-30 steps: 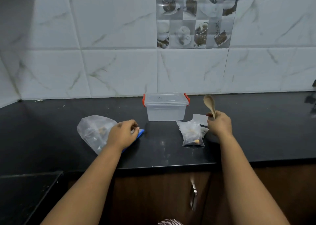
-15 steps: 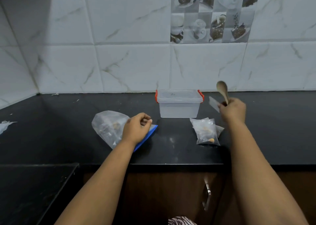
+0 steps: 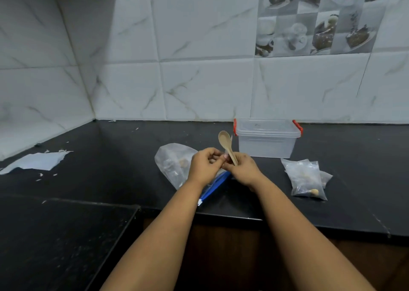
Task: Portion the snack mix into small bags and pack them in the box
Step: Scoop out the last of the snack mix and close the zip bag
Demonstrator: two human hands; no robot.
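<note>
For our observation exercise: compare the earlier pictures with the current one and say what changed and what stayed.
The right hand, holding the wooden spoon, moved left to meet the left hand above the large bag; both pinch something small between them. The lidded box and small filled bags stayed put.

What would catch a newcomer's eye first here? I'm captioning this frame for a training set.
Both hands meet at centre: the right hand grips a wooden spoon upright, the left hand beside it. Behind sits a lidded clear box with red clips; small filled bags lie right.
</note>
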